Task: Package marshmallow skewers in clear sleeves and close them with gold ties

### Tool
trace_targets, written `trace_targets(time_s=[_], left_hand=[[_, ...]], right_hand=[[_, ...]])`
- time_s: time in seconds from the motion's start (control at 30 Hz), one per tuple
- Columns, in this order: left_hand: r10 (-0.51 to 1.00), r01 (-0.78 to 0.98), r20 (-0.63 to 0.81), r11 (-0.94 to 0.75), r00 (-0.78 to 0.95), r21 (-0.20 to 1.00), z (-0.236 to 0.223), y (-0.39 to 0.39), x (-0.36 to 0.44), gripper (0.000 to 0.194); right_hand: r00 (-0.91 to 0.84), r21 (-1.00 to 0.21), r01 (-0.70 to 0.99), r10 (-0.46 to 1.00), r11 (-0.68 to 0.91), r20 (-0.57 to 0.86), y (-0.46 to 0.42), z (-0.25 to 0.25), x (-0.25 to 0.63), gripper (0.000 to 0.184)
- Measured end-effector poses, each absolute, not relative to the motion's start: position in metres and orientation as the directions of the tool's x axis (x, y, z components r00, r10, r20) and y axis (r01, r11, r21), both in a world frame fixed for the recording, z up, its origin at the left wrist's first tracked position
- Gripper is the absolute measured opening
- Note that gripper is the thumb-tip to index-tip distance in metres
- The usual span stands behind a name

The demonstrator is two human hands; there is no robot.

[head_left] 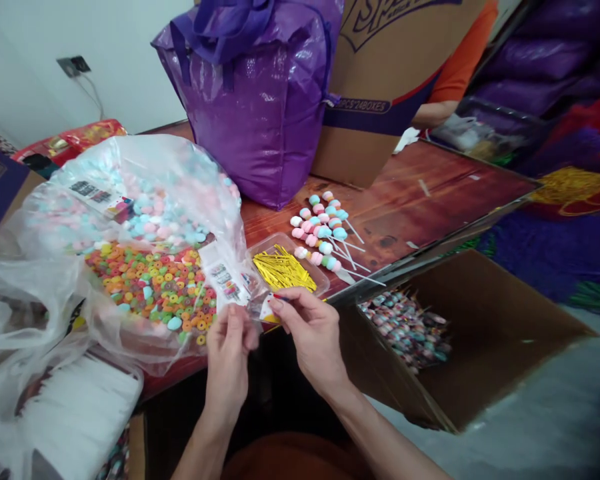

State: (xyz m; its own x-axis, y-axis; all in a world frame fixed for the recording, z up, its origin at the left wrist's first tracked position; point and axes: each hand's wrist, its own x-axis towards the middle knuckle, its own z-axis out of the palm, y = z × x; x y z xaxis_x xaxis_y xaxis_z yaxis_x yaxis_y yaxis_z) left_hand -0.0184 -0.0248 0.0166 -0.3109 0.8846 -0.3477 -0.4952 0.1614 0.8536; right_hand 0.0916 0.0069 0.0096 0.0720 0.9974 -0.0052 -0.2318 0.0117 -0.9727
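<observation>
Both my hands meet at the table's near edge, fingers pinched on a small clear printed plastic bag (269, 310). My left hand (230, 343) grips its left side, and my right hand (313, 333) pinches the right side, where a white and yellow print shows. Just beyond my left fingertips lies a stack of white printed bags (224, 275). Behind my right hand stands a clear tray of gold twist ties (284, 268). Several candy skewers (323, 230) with pink, white and blue pieces on white sticks lie beyond the tray.
To the left, a large plastic bag (220, 193) holds ring candies (150, 287) and pastel candies (165, 220). White sticks (75, 413) sit at the lower left. A purple bag (260, 113) and carton (350, 157) stand behind. An open box (490, 340) holds wrapped skewers. Another person's arm (435, 113) shows.
</observation>
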Motion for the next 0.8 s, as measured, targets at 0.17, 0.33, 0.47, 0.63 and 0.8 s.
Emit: trace_targets(time_s=[0.17, 0.33, 0.47, 0.63, 0.8], left_hand=[[0.874, -0.791, -0.482, 0.247, -0.068, 0.559, 0.014, -0.013, -0.01, 0.036], [0.89, -0.756, -0.393, 0.088, -0.233, 0.649, 0.013, -0.002, 0.001, 0.025], [0.891, -0.715, -0.346, 0.035, -0.293, 0.698, 0.015, -0.003, 0.012, 0.021], [0.875, -0.72, -0.389, 0.07, -0.288, 0.691, 0.015, 0.001, 0.011, 0.018], [0.828, -0.699, -0.382, -0.017, -0.41, 0.715, 0.012, 0.007, 0.009, 0.024]], right_hand=[[0.026, -0.992, -0.102, 0.997, 0.078, 0.076, 0.005, 0.016, 0.108, 0.01], [0.077, -0.993, -0.011, 0.99, 0.12, 0.119, 0.002, 0.013, 0.115, 0.024], [0.114, -0.993, 0.04, 0.987, 0.11, 0.114, 0.002, 0.009, 0.123, 0.038], [0.093, -0.977, 0.13, 0.979, 0.168, 0.181, 0.004, 0.0, 0.134, 0.041], [0.121, -0.961, 0.23, 0.976, 0.151, 0.182, 0.013, -0.012, 0.15, 0.046]])
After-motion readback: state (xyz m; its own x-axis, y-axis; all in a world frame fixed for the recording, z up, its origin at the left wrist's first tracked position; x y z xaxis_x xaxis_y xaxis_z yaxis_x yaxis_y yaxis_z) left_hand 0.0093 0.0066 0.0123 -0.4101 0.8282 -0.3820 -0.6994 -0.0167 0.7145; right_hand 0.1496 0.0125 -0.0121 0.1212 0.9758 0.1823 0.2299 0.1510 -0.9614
